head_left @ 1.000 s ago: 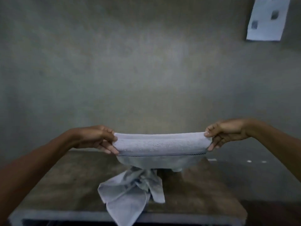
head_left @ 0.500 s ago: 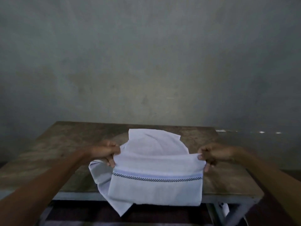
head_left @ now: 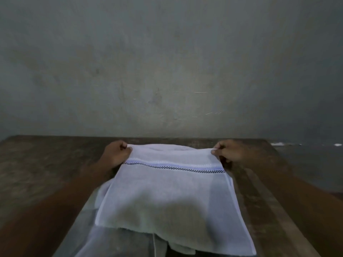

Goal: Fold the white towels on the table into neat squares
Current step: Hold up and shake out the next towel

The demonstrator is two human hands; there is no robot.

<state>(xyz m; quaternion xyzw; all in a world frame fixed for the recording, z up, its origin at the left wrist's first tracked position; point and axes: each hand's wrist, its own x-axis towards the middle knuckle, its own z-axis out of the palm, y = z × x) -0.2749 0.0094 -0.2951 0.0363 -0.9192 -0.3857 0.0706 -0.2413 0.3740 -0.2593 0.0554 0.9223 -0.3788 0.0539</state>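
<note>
The left hand and right hand pinch the towel's far corners over the table, apparently spreading it flat; next, fold far edge onto near.

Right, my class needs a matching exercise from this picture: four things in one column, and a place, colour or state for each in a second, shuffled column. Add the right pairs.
Column one:
1 left hand
2 right hand
3 towel
4 table

Column two:
a brown, lies under the cloth
b pinches the far right corner
c white, with a dark checked stripe
d pinches the far left corner

Pairs: 1-d; 2-b; 3-c; 4-a
</note>
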